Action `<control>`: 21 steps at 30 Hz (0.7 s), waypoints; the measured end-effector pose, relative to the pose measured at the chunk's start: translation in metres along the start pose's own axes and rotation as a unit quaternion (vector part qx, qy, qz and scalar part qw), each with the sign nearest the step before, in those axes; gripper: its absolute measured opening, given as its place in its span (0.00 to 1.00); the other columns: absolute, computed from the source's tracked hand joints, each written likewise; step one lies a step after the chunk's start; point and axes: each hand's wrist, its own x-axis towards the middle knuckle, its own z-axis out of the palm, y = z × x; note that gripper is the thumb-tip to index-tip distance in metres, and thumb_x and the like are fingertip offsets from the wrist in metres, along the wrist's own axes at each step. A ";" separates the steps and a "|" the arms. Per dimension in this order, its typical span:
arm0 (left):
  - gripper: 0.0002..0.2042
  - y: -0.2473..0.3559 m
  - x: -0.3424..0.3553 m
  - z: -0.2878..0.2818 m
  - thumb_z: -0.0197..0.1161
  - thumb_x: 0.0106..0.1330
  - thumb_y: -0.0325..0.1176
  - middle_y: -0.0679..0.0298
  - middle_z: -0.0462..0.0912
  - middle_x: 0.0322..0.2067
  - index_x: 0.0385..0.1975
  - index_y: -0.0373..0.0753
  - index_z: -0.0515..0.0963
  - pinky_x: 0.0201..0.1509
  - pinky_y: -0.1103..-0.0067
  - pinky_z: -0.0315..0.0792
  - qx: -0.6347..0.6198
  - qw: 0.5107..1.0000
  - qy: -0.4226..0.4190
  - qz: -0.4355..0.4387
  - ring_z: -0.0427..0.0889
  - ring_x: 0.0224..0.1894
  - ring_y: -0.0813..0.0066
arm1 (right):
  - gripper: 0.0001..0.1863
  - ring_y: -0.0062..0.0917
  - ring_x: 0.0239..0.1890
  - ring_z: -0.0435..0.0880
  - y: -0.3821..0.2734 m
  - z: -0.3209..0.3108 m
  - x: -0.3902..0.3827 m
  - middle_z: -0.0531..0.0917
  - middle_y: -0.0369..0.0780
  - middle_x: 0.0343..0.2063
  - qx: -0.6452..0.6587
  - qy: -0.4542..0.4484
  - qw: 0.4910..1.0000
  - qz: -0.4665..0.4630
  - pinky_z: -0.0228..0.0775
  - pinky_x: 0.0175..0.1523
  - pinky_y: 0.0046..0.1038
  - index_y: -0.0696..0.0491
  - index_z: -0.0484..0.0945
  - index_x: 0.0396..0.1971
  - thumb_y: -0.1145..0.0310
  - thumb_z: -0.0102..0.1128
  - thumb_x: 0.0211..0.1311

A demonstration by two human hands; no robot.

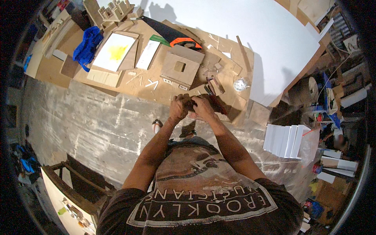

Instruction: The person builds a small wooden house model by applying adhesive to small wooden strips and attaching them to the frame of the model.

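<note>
My left hand (179,107) and my right hand (203,109) are close together at the table's front edge. Both have their fingers curled in a pinch around something small and dark that I cannot make out. Just beyond them sits a small cardboard model house (178,60), with a square hole in its flat top and white window frames along its near side. Several slim tools or pieces (214,85) lie to the right of the house. Behind it is a handsaw (166,34) with a black blade and orange handle.
On the wooden worktable (129,84) lie a blue cloth (87,47), a white sheet with a yellow patch (113,51), a white strip (149,55) and offcuts. A shiny clear cup (241,83) stands right. White folded panels (284,141) stand on the floor at right; a low table (58,196) is lower left.
</note>
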 end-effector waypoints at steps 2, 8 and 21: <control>0.17 -0.001 0.002 0.001 0.59 0.53 0.31 0.57 0.82 0.46 0.44 0.42 0.81 0.53 0.61 0.66 -0.006 0.998 0.016 0.054 0.76 0.50 0.56 | 0.15 0.51 0.42 0.81 0.003 -0.002 -0.002 0.82 0.54 0.36 0.004 0.002 1.000 -0.003 0.73 0.46 0.43 0.58 0.77 0.42 0.76 0.60 0.52; 0.18 -0.004 0.007 -0.004 0.60 0.56 0.35 0.61 0.81 0.48 0.48 0.44 0.78 0.50 0.62 0.64 -0.036 0.996 -0.026 0.075 0.75 0.48 0.58 | 0.15 0.52 0.42 0.80 0.007 -0.003 -0.002 0.82 0.55 0.37 0.003 0.018 0.999 -0.041 0.73 0.46 0.43 0.59 0.77 0.41 0.75 0.61 0.51; 0.21 0.004 0.002 -0.018 0.57 0.56 0.32 0.58 0.78 0.54 0.52 0.39 0.76 0.49 0.61 0.66 0.000 0.991 0.055 0.126 0.74 0.50 0.54 | 0.19 0.49 0.43 0.82 0.006 -0.003 -0.001 0.83 0.53 0.39 0.000 -0.004 1.000 -0.026 0.74 0.48 0.40 0.60 0.78 0.46 0.74 0.63 0.52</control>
